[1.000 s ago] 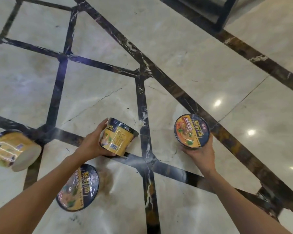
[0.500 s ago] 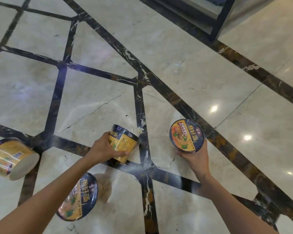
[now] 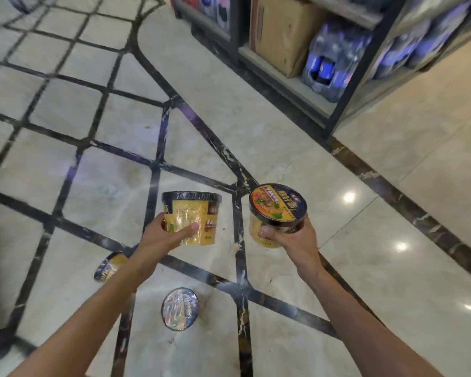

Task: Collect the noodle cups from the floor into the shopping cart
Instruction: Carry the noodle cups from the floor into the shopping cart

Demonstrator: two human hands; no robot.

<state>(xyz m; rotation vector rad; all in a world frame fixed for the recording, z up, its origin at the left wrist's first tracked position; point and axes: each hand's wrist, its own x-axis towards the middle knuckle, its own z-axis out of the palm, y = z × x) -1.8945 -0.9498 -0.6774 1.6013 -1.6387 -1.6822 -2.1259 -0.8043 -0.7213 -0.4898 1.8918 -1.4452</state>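
Head view: the left hand (image 3: 158,240) has its fingers wrapped around a yellow noodle cup (image 3: 191,217); the right hand (image 3: 297,240) grips another cup (image 3: 276,213), lid up. Two more cups (image 3: 179,308) (image 3: 108,266) lie on the marble floor (image 3: 392,268) below the left forearm.

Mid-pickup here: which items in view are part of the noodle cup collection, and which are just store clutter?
Job items:
- noodle cup in left hand, held by left hand
- noodle cup in right hand, held by right hand
- upright cup on floor
- tipped cup on floor

Just there:
- cardboard box on shelf
- bottled water packs

No cart in view.
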